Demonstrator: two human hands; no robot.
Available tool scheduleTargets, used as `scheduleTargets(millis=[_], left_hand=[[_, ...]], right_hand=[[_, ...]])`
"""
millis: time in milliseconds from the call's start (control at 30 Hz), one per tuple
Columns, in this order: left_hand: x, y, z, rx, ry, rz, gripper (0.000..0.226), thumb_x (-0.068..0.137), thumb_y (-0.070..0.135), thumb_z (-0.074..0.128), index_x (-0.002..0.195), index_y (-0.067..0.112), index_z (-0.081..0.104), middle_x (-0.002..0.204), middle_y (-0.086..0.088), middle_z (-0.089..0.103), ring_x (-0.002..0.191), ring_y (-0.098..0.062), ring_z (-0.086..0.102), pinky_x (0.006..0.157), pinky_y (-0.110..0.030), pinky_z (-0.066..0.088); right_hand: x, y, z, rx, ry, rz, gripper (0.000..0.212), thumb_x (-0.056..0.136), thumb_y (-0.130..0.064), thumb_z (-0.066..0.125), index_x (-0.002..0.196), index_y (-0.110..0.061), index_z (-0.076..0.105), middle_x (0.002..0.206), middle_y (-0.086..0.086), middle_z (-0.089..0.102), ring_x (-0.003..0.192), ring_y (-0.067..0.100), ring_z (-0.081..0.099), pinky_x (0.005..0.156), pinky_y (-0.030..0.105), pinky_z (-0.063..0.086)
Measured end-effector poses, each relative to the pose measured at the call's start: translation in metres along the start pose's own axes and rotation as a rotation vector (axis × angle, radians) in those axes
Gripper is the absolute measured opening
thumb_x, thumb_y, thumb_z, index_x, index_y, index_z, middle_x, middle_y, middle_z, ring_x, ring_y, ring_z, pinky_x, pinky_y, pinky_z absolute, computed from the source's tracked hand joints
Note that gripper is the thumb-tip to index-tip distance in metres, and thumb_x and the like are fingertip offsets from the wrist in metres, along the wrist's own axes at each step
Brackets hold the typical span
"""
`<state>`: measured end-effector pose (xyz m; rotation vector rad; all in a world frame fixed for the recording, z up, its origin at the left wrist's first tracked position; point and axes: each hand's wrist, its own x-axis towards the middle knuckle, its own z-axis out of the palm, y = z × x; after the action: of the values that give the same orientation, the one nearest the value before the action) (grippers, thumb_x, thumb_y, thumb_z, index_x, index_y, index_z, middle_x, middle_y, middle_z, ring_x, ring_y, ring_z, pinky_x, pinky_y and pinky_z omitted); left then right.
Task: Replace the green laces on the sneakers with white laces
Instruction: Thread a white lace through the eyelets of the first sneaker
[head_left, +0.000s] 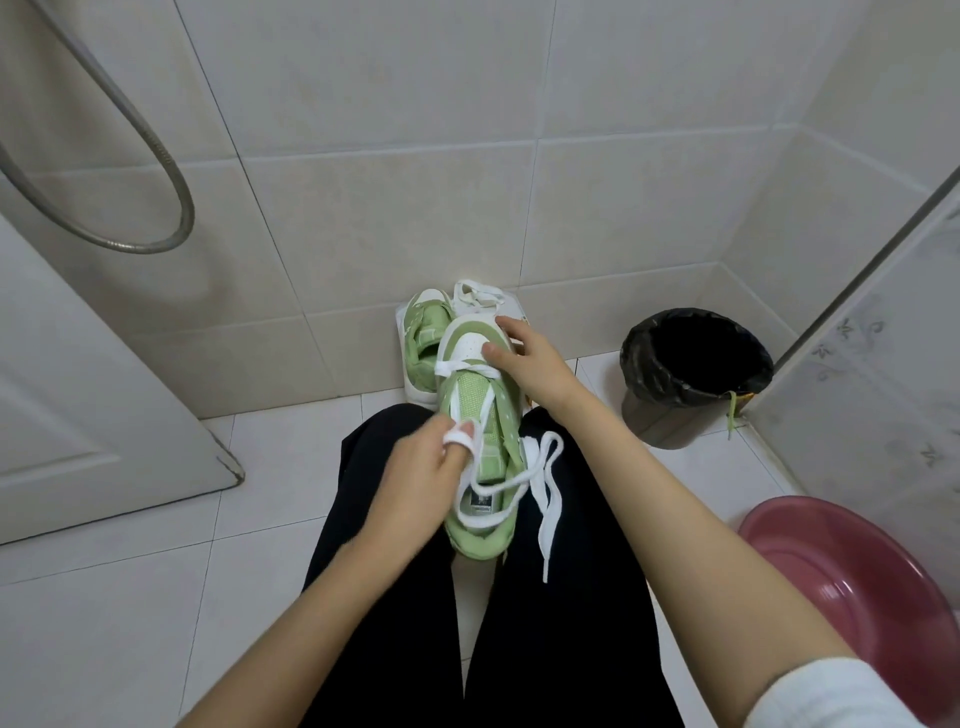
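Holding the green sneaker (467, 395) on my lap, I grip its toe with my right hand (524, 364), fingers (506, 325) curled over it. My left hand (415, 467) pinches the white lace (546, 504), which loops round one finger. The second sneaker (423, 343) stands beyond my knees by the wall, with a spare lace (475, 296) beside it.

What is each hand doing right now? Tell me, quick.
The left hand grips the white lace, which loops round one finger.
The right hand holds the toe of the sneaker.
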<state>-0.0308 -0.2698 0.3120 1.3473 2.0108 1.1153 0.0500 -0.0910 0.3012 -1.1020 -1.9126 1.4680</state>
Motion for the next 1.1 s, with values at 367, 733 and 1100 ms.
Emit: scheduleTargets(millis=[367, 733, 1100], left_hand=[[0.016, 0.006, 0.025, 0.791, 0.200, -0.024, 0.033, 0.083, 0.037, 0.064, 0.106, 0.015, 0.057, 0.104, -0.003, 0.043, 0.094, -0.020, 0.043, 0.069, -0.028, 0.027], [0.006, 0.007, 0.022, 0.799, 0.148, -0.072, 0.025, 0.090, 0.026, 0.058, 0.112, 0.016, 0.053, 0.107, -0.002, 0.039, 0.082, -0.015, 0.029, 0.072, -0.025, 0.026], [0.027, 0.010, 0.024, 0.853, 0.161, -0.158, 0.016, 0.096, 0.023, 0.043, 0.106, 0.013, 0.053, 0.109, -0.006, 0.046, 0.099, -0.023, 0.044, 0.074, -0.030, 0.026]], right_hand=[[-0.015, 0.002, 0.004, -0.025, 0.065, -0.022, 0.051, 0.095, -0.025, 0.058, 0.143, -0.020, 0.041, 0.141, -0.002, 0.048, 0.119, 0.007, 0.047, 0.099, 0.023, 0.036], [-0.017, 0.003, 0.003, -0.053, 0.104, -0.025, 0.050, 0.094, -0.023, 0.058, 0.141, -0.018, 0.045, 0.143, -0.002, 0.048, 0.128, 0.013, 0.045, 0.108, 0.033, 0.037], [-0.016, 0.001, 0.001, -0.077, 0.078, -0.001, 0.052, 0.094, -0.024, 0.057, 0.143, -0.014, 0.042, 0.145, 0.001, 0.046, 0.131, 0.016, 0.043, 0.109, 0.034, 0.035]])
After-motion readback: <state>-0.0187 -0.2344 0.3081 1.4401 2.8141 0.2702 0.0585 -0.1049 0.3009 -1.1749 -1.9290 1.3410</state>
